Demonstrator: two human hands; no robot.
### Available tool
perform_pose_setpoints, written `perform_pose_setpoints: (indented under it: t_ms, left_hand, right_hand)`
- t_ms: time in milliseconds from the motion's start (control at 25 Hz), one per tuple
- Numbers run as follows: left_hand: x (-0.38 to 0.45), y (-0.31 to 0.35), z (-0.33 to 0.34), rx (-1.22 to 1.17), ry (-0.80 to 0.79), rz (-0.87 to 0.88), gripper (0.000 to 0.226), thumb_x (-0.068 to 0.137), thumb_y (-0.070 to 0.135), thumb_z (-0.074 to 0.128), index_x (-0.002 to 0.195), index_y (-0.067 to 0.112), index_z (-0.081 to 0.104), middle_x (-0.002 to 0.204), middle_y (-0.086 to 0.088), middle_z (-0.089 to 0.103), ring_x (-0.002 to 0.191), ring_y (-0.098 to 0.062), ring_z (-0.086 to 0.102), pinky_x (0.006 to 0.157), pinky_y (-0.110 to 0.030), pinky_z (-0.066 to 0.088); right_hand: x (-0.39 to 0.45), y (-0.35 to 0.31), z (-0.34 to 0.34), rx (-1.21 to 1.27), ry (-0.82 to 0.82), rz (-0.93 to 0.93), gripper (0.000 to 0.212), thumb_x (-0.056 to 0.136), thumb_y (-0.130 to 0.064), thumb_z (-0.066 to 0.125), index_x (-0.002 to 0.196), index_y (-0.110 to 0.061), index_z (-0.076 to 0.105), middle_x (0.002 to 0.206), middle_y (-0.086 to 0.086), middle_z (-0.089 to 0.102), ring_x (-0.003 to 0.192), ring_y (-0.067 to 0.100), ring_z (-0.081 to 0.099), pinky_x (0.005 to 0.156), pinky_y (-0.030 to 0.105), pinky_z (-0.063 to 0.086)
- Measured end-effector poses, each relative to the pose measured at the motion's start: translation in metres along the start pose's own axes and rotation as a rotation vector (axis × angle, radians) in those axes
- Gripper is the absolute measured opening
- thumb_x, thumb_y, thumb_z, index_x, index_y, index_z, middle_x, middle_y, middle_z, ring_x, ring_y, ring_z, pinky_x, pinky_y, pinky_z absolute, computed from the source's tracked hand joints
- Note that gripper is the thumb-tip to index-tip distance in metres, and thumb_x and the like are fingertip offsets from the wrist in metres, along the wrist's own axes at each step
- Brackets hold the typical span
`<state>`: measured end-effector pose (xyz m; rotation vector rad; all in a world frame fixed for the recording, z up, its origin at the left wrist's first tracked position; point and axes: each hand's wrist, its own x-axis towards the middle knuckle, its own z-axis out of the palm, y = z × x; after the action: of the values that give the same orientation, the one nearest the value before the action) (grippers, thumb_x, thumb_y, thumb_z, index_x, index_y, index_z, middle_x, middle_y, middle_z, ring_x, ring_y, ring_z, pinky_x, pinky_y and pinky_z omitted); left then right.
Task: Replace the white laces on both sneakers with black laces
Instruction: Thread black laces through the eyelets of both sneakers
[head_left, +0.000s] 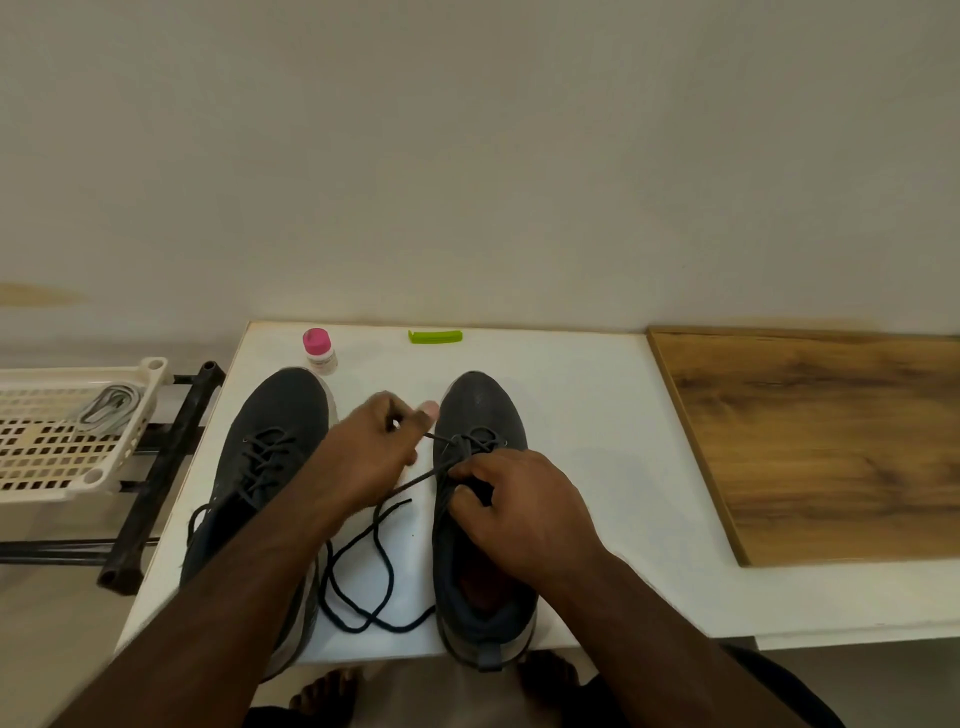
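Two dark grey sneakers sit side by side on a white counter (571, 395), toes pointing at the wall. The left sneaker (275, 415) has a black lace crossed through its holes, and the left arm hides its back half. The right sneaker (480, 405) is only laced near the toe.

The left hand (371, 452) is between the two shoes, and its fingers (410, 410) pinch one thin end of the black lace (384, 561) close to the toe of the right sneaker. The right hand (514, 504) rests on top of the right sneaker, and its fingers are curled tight around the lace there. The hand hides the holes under it. The loose part of the lace lies in loops on the counter between the shoes.

Behind the shoes stands a small bottle with a pink cap (318, 349). It has a label, but the words are too small to read. A green clip (435, 336) lies near the wall. No brand shows on the shoes.

On the left, a cream basket (78, 467) holds the white laces (106, 408) in a bundle. A wooden board (821, 441) lies on the right and is cut off at the edge. Bare toes peek out below the counter.
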<state>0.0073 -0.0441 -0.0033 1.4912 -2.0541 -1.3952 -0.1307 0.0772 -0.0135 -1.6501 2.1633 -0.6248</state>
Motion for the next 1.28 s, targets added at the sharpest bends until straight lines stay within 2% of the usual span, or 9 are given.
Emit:
perform_pose_setpoints:
  t_ms: [120, 240, 400, 520, 640, 720, 840, 1120, 1280]
  left_hand:
    - [-0.004, 0.001, 0.004, 0.229, -0.121, 0.091, 0.049, 0.094, 0.065, 0.042, 0.083, 0.026, 0.07, 0.066, 0.009, 0.071, 0.062, -0.003, 0.064, 0.06, -0.023, 0.043]
    - [-0.011, 0.012, -0.004, -0.004, -0.149, 0.04, 0.079, 0.084, 0.084, 0.028, 0.079, 0.022, 0.077, 0.066, 0.003, 0.072, 0.054, 0.0, 0.061, 0.062, -0.026, 0.043]
    - [-0.014, 0.017, -0.012, -0.207, -0.203, -0.149, 0.098, 0.075, 0.088, 0.019, 0.084, 0.01, 0.078, 0.079, -0.01, 0.076, 0.07, -0.021, 0.074, 0.064, -0.032, 0.056]
    - [-0.01, 0.015, -0.011, -0.32, -0.164, -0.27, 0.091, 0.089, 0.079, 0.023, 0.091, 0.001, 0.07, 0.076, -0.02, 0.074, 0.063, -0.029, 0.073, 0.051, -0.031, 0.057]
    - [-0.011, 0.014, -0.006, -0.312, -0.235, -0.379, 0.05, 0.105, 0.043, 0.04, 0.096, 0.0, 0.065, 0.071, -0.016, 0.073, 0.061, -0.027, 0.073, 0.05, -0.032, 0.058]
    - [-0.01, 0.005, -0.005, -0.12, -0.325, -0.249, 0.022, 0.099, 0.018, 0.054, 0.092, 0.008, 0.072, 0.077, -0.006, 0.075, 0.069, -0.016, 0.074, 0.061, -0.029, 0.061]
    - [-0.006, -0.003, -0.01, 0.359, -0.353, 0.031, 0.032, 0.092, 0.004, 0.058, 0.089, 0.028, 0.078, 0.086, 0.018, 0.07, 0.075, 0.003, 0.064, 0.066, -0.008, 0.046]
    - [0.007, -0.025, 0.015, 0.945, -0.257, 0.027, 0.021, 0.09, 0.016, 0.063, 0.11, 0.011, 0.065, 0.111, -0.007, 0.067, 0.102, -0.022, 0.062, 0.079, -0.026, 0.047]
    - [0.014, -0.023, 0.012, 0.832, -0.039, 0.046, 0.02, 0.096, 0.013, 0.052, 0.11, 0.013, 0.066, 0.109, -0.008, 0.068, 0.099, -0.023, 0.063, 0.081, -0.031, 0.048]
  right_hand:
    - [0.001, 0.0, -0.001, 0.016, 0.017, -0.011, 0.03, 0.087, -0.039, 0.051, 0.105, -0.031, 0.074, 0.093, -0.01, 0.071, 0.083, 0.009, 0.06, 0.072, 0.033, 0.054]
    - [0.002, 0.001, -0.001, 0.015, 0.012, -0.023, 0.032, 0.087, -0.041, 0.049, 0.106, -0.031, 0.073, 0.091, -0.013, 0.068, 0.08, 0.007, 0.057, 0.067, 0.026, 0.049]
    - [0.002, 0.005, -0.001, 0.027, 0.004, -0.039, 0.03, 0.089, -0.043, 0.053, 0.11, -0.035, 0.071, 0.101, -0.015, 0.063, 0.089, 0.005, 0.055, 0.074, 0.025, 0.048]
    - [0.003, 0.007, 0.0, 0.036, 0.062, -0.037, 0.026, 0.089, -0.043, 0.06, 0.111, -0.032, 0.068, 0.111, -0.014, 0.048, 0.097, 0.005, 0.051, 0.079, 0.024, 0.048]
    - [0.004, 0.005, 0.001, 0.046, 0.126, -0.109, 0.037, 0.086, -0.034, 0.065, 0.123, -0.027, 0.063, 0.122, -0.011, 0.051, 0.111, 0.009, 0.047, 0.09, 0.023, 0.043]
    - [0.005, 0.003, 0.002, 0.053, 0.121, -0.15, 0.042, 0.086, -0.028, 0.063, 0.128, -0.025, 0.063, 0.127, -0.009, 0.056, 0.116, 0.011, 0.045, 0.095, 0.022, 0.038]
    - [0.007, 0.004, 0.002, 0.078, 0.171, -0.158, 0.037, 0.086, -0.023, 0.062, 0.122, -0.022, 0.067, 0.122, -0.007, 0.062, 0.114, 0.008, 0.044, 0.095, 0.02, 0.036]
    - [0.015, 0.021, -0.008, 0.246, 0.133, 0.156, 0.037, 0.089, -0.027, 0.059, 0.126, -0.03, 0.061, 0.115, -0.009, 0.058, 0.108, 0.008, 0.054, 0.094, 0.029, 0.047]
    - [0.014, 0.031, -0.015, 0.337, -0.032, 0.267, 0.05, 0.077, -0.046, 0.064, 0.126, -0.036, 0.056, 0.111, -0.008, 0.054, 0.096, 0.0, 0.053, 0.076, 0.016, 0.04]
